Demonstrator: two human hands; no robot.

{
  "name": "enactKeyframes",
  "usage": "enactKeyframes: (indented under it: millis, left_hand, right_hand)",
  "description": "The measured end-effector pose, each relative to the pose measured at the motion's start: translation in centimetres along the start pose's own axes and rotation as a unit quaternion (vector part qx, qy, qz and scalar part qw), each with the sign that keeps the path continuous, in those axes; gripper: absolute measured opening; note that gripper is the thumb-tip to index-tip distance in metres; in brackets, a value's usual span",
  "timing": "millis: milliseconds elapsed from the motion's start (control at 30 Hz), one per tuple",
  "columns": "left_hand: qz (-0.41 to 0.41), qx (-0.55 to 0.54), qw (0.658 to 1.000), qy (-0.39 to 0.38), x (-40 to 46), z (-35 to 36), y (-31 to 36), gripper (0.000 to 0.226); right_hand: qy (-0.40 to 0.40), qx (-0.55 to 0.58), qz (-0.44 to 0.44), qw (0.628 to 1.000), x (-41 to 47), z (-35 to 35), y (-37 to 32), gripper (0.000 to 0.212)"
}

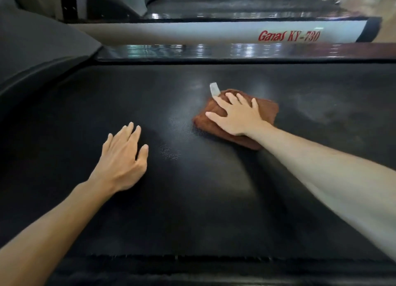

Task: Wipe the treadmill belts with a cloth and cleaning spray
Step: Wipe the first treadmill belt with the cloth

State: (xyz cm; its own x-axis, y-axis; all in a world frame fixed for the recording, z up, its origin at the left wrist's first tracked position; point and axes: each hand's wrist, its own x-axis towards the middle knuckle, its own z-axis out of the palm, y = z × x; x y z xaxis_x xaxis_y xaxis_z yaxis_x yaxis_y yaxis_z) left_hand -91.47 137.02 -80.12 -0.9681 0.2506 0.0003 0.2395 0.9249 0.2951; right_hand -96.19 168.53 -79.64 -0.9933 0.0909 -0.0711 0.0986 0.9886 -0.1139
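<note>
my right hand (236, 116) lies flat on the folded rust-brown terry cloth (265, 114), fingers spread and straight, palm pressing down; nothing is curled round the fabric. a small pale grey tag (214, 89) sticks out from the cloth's far edge at about 11 o'clock of my index fingertip. the cloth sits on the wide black textured treadmill belt (192, 200), at roughly 1 o'clock from the centre of view, touching the belt all along its underside.

my left hand (122, 159) is at about 8 o'clock from the cloth, well apart from it, fingers straight and close together, thumb out to the side, holding nothing. cannot tell whether the palm touches the belt or sits just above it.

belt surface: dull streaks and lighter smudges at 3 o'clock of the cloth; a soft sheen between the two hands.

at 12 o'clock, beyond the belt's glossy dark side rail (235, 50), runs the white side panel of the next treadmill (171, 31) with red lettering "ganas ky-730". at 10 o'clock, a dark grey moulded motor cover (38, 49) borders the belt.
</note>
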Motion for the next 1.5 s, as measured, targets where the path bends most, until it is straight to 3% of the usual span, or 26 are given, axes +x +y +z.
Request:
enactKeyframes:
  millis: [200, 333, 467, 567, 700, 833, 933, 1100, 1367, 1500]
  left_hand:
    - [0.079, -0.010, 0.997, -0.014, -0.3, 1.7, 6.6, 0.066]
    - [0.149, -0.014, 0.987, -0.060, -0.6, 3.3, 11.3, 0.074]
    - [0.197, -0.007, 0.978, -0.068, -0.1, 5.2, 15.4, 0.088]
    - [0.225, 0.006, 0.971, -0.076, -0.5, 6.5, 18.6, 0.089]
    - [0.271, 0.046, 0.959, -0.066, -0.9, 7.7, 20.2, 0.094]
    - [0.276, 0.056, 0.958, -0.055, -0.7, 7.8, 19.9, 0.092]
    - [0.274, 0.057, 0.958, -0.056, -0.6, 7.8, 20.0, 0.091]
    - [0.278, 0.061, 0.957, -0.055, -0.5, 7.8, 19.6, 0.090]
    - [0.283, 0.054, 0.956, -0.048, -0.5, 8.0, 19.6, 0.088]
    - [0.266, 0.050, 0.962, -0.036, -1.0, 7.8, 19.6, 0.090]
  right_hand:
    - [0.006, 0.008, -0.098, 0.995, -9.6, 0.9, 1.7, 0.074]
    - [0.015, 0.006, -0.002, 1.000, -15.9, 0.5, 9.4, 0.081]
    - [0.006, 0.013, 0.123, 0.992, -12.0, -1.1, 14.1, 0.082]
    - [0.021, 0.018, 0.110, 0.994, -12.0, -0.7, 13.2, 0.077]
    - [0.021, 0.013, 0.026, 0.999, -21.4, 0.5, 13.6, 0.075]
    - [0.012, 0.022, 0.120, 0.992, -21.9, -0.6, 18.3, 0.081]
    - [0.015, 0.018, 0.166, 0.986, -19.8, -0.7, 17.5, 0.078]
    - [0.012, 0.009, 0.040, 0.999, -25.9, 0.4, 14.4, 0.078]
    - [0.007, 0.022, 0.140, 0.990, -20.2, -0.6, 15.7, 0.077]
    - [0.007, 0.010, 0.015, 1.000, -24.2, 0.2, 12.7, 0.079]
